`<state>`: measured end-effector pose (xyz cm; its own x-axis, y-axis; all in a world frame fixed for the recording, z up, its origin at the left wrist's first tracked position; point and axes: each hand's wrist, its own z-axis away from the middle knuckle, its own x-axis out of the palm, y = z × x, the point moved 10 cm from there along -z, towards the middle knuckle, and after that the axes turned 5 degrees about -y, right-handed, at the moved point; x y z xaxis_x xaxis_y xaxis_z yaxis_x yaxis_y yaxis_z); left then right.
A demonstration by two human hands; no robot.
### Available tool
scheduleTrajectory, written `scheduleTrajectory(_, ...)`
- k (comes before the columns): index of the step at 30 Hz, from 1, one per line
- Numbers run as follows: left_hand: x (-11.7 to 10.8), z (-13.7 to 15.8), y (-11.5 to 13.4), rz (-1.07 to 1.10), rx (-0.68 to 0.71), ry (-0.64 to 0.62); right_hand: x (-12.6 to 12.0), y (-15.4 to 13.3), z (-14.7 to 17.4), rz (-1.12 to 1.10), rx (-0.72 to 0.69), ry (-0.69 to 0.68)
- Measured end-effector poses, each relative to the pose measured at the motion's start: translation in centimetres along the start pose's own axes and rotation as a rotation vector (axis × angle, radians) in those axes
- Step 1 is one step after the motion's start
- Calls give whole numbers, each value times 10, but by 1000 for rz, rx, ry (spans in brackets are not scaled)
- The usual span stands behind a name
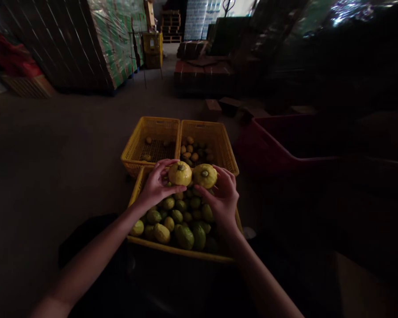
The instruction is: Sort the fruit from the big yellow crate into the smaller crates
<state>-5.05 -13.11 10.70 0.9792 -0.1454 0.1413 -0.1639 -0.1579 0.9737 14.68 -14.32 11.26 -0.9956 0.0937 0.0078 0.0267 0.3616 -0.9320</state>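
A: Fruit first: two yellow ones are held up side by side over the near crate (181,252), touching or very nearly so. The left hand (156,185) grasps the left fruit (180,173); the right hand (223,196) grasps the right fruit (204,176).

B: How would they handle?

A: My guess is firm, round and fairly light, since each sits in fingertips alone. The skin looks bumpy, so probably not slippery. Rind like that may bruise under a hard squeeze. The sides are the place to hold, as both hands do, fingers curled round the flanks, with the stem ends facing the camera.

B: And around them?

A: From the held fruit, the heap (179,221) of green and yellow fruit lies at six o'clock in the near crate. At eleven o'clock is the left crate (132,152), with only a few pieces; at one o'clock the right crate (223,150), with a small layer. A red bin (272,141) stands at three o'clock.

B: What can't you make out?

A: Plenty. The right half of the head view is almost black; the bin's inside is lost. The near crate's front sinks into shadow, my lap is just dark, and both forearms are cut off below. The kind of fruit I cannot tell. Wrapped stacks (112,39) at the back are dim.
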Motion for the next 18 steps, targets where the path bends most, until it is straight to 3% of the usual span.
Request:
scheduleTrajectory(4, -2, -1, -11, 152, -95, -17, 4, 10, -3, -114, 154, -94)
scheduleTrajectory(8, 2, 3, -28, 393, -249, 16, 4, 28, 0, -240, 338, -70)
scheduleTrajectory(11, 7, 7, -36, 508, -312, 63, 9, 38, 5, -216, 401, -83)
scheduleTrajectory(18, 3, 17, -48, 404, -345, 256, 33, 57, 21, -283, 486, -145)
